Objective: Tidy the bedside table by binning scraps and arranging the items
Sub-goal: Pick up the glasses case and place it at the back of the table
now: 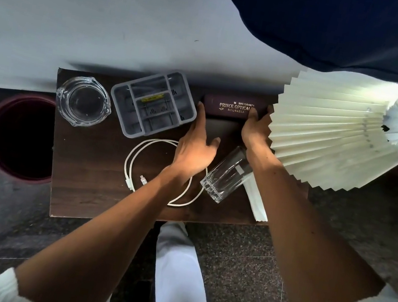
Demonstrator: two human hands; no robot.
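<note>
two hands (194, 147) (255, 131), one case (229, 107)

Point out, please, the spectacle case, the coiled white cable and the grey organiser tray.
spectacle case (229, 107): head view, on its printed lid.
white cable (136, 150): head view, on the coil's left loop.
grey organiser tray (123, 88): head view, on its left rim.

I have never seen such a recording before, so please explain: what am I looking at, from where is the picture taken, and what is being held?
There is no machine here. A person wears a camera on the head, looking down at their own arms. The left hand and right hand touch the two ends of a dark spectacle case at the back of a bedside table. Also on it: a grey organiser tray, a glass bowl, a coiled white cable, a drinking glass and a pleated lamp shade. A bin stands left.
</note>
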